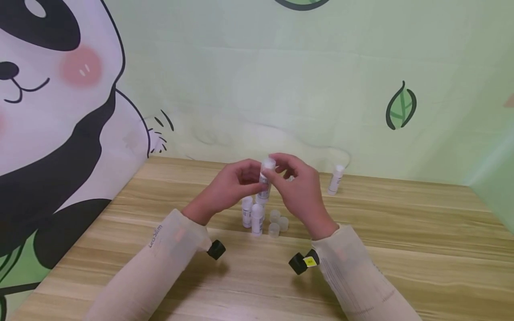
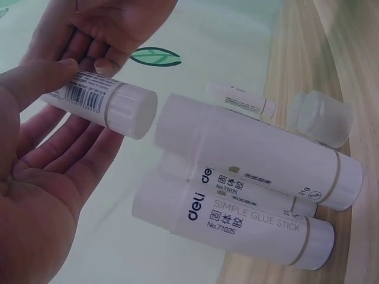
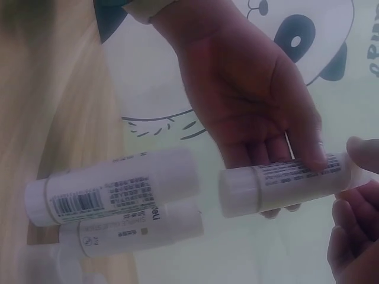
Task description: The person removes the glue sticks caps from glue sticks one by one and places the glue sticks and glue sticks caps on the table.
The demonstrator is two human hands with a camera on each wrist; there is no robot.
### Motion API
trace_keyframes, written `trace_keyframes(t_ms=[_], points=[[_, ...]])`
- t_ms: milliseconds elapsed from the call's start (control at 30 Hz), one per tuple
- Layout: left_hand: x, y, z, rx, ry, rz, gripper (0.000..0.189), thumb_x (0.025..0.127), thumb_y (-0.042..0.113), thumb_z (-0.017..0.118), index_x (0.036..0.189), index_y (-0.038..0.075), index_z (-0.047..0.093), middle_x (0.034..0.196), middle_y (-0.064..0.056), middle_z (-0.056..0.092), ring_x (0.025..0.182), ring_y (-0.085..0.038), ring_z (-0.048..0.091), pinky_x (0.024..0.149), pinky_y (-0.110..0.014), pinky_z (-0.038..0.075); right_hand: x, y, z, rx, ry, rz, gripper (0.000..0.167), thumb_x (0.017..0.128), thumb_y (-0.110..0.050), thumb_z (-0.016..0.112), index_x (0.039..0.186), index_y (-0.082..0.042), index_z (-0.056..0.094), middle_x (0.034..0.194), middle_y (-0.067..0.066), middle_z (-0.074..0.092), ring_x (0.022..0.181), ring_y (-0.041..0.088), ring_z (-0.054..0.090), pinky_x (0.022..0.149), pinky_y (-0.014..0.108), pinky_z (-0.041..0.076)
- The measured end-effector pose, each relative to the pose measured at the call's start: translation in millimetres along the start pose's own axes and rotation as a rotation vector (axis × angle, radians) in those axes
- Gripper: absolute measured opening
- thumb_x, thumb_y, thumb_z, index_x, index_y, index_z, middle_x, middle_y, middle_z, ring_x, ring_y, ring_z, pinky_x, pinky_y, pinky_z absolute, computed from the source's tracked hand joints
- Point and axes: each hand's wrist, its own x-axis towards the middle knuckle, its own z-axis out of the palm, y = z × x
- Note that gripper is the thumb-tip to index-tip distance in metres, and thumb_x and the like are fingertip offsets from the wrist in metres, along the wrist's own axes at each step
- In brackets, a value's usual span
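A white glue stick [image 1: 265, 185] with printed text and a barcode is held upright above the wooden table. My left hand [image 1: 234, 183] grips its body between thumb and fingers. My right hand [image 1: 301, 187] pinches the top end, with the thumb [image 3: 364, 155] against it in the right wrist view. Right below the hands, several white glue sticks [image 2: 254, 213] stand close together. Just to their right, small translucent caps [image 1: 274, 230] sit in a cluster on the table.
Another glue stick [image 1: 335, 180] stands alone at the back right, near the wall. The wooden table [image 1: 401, 263] meets a green wall cloth [image 1: 241, 80] at its back edge. A panda picture [image 1: 80, 102] covers the left side.
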Motion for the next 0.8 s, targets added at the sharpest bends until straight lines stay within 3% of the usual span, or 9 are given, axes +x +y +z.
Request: trace_keyframes(t_ms=[200,800], points=[[0.7,0.3,0.7,0.018,-0.015,-0.008,0.031,0.090,0.016,0.070,0.119,0.014,0.061,0.112,-0.004,0.069,0.102,-0.017,0.067,0.092,-0.037,0.054,1.6,-4.9,-6.6,0.039,0.028,-0.002,0.035,0.088,-0.025,0.071,0.119,-0.011,0.066,0.095,0.004,0.067,0.085,0.014,0.058,0.078,0.028,0.050],[-0.6,1.2,-5.8,-0.012,0.040,-0.029,0.031,0.091,0.016,0.068,0.121,0.014,0.059,0.116,-0.005,0.067,0.107,-0.019,0.065,0.095,-0.039,0.052,7.0,4.8,-10.0,0.106,0.051,0.040,0.035,0.089,-0.026,0.071,0.119,-0.009,0.066,0.096,0.006,0.067,0.085,0.014,0.057,0.076,0.024,0.050]])
